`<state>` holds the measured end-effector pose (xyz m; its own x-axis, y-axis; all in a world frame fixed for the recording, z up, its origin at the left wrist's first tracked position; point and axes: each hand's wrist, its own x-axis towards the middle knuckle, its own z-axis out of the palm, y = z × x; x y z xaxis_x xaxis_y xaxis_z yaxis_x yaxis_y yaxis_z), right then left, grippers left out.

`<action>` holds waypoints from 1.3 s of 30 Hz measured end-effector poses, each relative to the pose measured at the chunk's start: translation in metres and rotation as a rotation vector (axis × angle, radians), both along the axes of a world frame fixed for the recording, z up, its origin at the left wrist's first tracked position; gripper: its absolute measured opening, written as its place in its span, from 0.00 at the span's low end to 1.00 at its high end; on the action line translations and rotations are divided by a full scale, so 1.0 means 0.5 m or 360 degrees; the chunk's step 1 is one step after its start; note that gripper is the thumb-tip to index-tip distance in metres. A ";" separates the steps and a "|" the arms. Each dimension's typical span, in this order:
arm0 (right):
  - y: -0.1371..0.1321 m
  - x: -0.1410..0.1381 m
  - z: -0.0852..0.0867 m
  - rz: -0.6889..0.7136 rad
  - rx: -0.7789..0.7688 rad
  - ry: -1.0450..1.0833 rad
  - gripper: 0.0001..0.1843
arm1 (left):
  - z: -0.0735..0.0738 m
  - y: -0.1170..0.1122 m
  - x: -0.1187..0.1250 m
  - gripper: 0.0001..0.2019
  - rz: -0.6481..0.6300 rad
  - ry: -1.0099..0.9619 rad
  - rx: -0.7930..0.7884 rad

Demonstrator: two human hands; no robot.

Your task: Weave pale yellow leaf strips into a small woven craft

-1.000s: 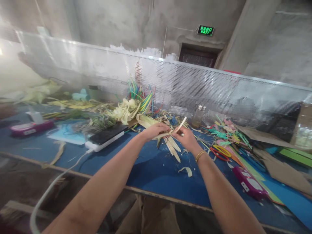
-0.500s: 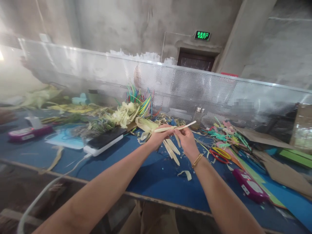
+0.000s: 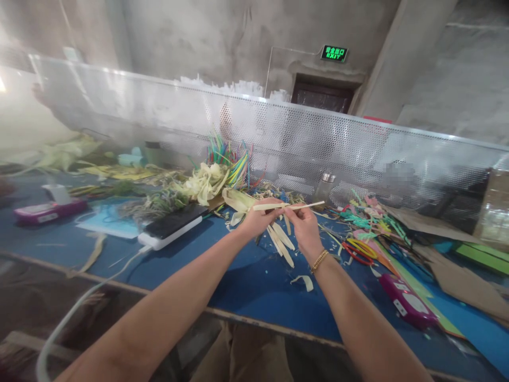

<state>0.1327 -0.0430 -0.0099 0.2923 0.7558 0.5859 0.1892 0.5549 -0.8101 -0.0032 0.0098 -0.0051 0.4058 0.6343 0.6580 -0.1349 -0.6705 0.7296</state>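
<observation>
A perforated, silver metal screen [image 3: 310,143] runs behind the blue-topped desk [image 3: 246,297]. Over it, the left hand [image 3: 258,220] and right hand [image 3: 305,225] meet — each grip pinched on a pale, flat, husk-like strip [image 3: 308,206], held crosswise. Below, cream-coloured, narrow strips [image 3: 280,243] fan out towards the near edge.

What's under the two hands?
Pale strips fan out below the left hand and right hand, against the blue tabletop. The hands cover the strips' far ends and whatever lies directly beneath; that can't be seen.
</observation>
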 end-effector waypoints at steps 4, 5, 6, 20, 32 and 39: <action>0.004 0.003 -0.006 -0.0044 0.0018 -0.0043 0.15 | -0.007 -0.002 0.002 0.12 -0.0098 0.0030 -0.0053; 0.006 0.003 -0.008 -0.0059 0.0011 -0.0046 0.15 | -0.008 -0.003 0.004 0.11 -0.0081 -0.0003 -0.0036; 0.008 0.003 -0.010 -0.0072 0.0001 -0.0041 0.15 | -0.009 -0.004 0.006 0.11 -0.0059 -0.0042 -0.0037; -0.025 0.018 0.031 0.0141 -0.0188 -0.0333 0.09 | -0.005 0.026 0.001 0.14 -0.0227 -0.0744 -0.1033; -0.020 0.013 0.029 0.0601 -0.0072 -0.0106 0.18 | -0.009 0.028 -0.002 0.12 -0.0445 -0.0615 -0.1248; -0.027 0.000 0.026 0.0197 0.0288 -0.0559 0.12 | -0.008 0.027 0.003 0.10 -0.0434 -0.0637 -0.1286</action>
